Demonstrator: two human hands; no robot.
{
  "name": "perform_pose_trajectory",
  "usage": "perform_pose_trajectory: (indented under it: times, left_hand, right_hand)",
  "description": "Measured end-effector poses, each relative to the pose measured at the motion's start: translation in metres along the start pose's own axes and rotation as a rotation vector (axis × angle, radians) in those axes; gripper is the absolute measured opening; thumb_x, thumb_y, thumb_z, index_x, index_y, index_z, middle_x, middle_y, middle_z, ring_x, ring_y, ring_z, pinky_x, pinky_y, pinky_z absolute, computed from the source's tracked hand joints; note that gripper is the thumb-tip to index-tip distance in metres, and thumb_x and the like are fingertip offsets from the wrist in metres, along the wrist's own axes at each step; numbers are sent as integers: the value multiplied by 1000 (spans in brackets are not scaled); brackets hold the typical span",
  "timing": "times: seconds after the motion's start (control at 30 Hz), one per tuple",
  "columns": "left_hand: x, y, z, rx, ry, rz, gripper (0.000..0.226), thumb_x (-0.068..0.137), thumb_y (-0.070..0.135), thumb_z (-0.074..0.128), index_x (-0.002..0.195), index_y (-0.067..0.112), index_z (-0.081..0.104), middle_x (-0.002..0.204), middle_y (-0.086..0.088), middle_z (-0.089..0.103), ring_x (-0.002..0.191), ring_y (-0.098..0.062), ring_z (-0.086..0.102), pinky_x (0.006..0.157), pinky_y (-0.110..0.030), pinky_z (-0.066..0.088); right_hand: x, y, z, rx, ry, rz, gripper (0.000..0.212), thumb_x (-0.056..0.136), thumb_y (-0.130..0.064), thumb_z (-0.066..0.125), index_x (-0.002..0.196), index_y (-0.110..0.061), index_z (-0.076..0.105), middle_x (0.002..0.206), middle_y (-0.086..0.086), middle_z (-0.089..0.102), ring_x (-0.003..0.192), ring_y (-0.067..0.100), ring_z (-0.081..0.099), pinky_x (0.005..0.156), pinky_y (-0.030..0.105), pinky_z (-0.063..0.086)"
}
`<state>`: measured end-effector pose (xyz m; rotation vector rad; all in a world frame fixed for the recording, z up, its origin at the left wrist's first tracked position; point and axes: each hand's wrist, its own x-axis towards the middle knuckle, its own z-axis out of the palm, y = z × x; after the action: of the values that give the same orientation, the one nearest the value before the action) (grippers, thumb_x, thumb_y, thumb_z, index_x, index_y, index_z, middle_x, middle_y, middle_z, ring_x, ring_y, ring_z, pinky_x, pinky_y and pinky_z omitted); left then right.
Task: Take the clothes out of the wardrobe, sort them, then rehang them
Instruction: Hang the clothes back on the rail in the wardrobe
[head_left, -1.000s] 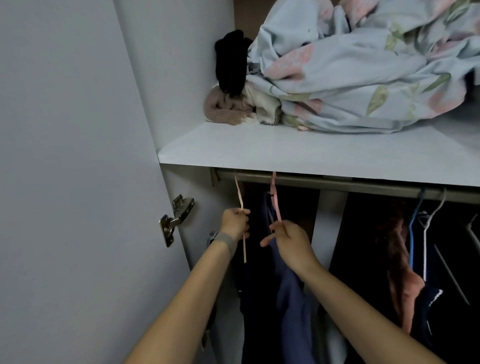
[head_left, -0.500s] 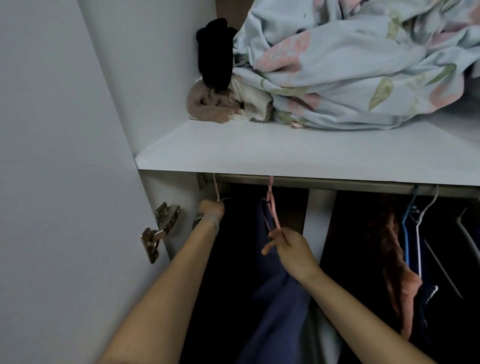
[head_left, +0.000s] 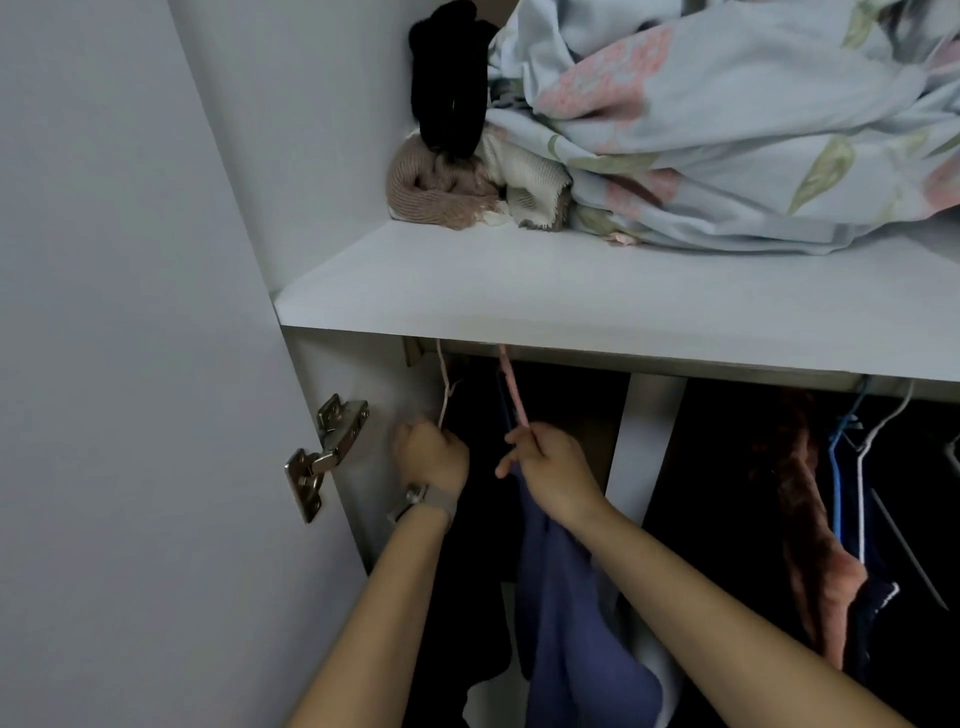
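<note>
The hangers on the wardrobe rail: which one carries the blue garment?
The thick pink hanger, gripped by the right hand. The thin pale hanger in the left hand carries dark clothing.

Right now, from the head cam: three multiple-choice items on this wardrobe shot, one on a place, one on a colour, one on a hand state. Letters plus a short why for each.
1. Where does the floral bedding lie?
A. on the shelf above the rail
B. hung on the rail
C. on the floor

2. What colour is the garment below the right hand?
A. yellow
B. blue-purple
C. white

3. What is the right hand doing?
A. resting flat on the shelf
B. hanging idle
C. pinching the pink hanger

Key:
1 A: the floral bedding sits piled on the shelf.
2 B: the garment hangs blue-purple.
3 C: the right hand has its fingers round the pink hanger.
</note>
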<state>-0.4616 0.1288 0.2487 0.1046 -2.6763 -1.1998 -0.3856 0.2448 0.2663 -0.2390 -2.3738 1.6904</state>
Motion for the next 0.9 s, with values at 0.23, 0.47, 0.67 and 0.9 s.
perform_pose_trajectory:
  times: [0.23,0.47,0.67,0.9]
  left_hand:
    - [-76,-33,-12,-84,23,262,34,84,-4,49,114,8,62,115,-12,61,109,-27,54,96,-28,38]
    - [-98,-46,-26,-85,-56,215,33,90,-5,46,118,6,60,117,-12,58,104,-18,55,84,-9,33]
    - [-108,-25,-25,-184,37,290,35,86,-10,46,115,4,58,106,-8,58,94,-18,57,84,-18,40]
    - [-133,34,25,-333,-211,412,27,89,-1,51,110,13,59,102,0,58,87,-6,57,75,-10,44]
  right_hand:
    - [22,17,50,-80,-5,74,30,102,-18,34,113,-2,57,91,11,69,81,20,62,68,25,46]
    - [23,28,64,-72,-126,192,34,103,-20,32,127,-1,48,117,13,63,109,27,61,97,35,45]
    - [24,38,20,-73,-149,130,29,100,-23,44,118,-10,62,111,6,62,102,19,59,94,34,50]
    - [-19,59,-106,-413,105,-103,25,88,-6,55,108,-16,67,99,-4,68,92,7,63,82,12,48]
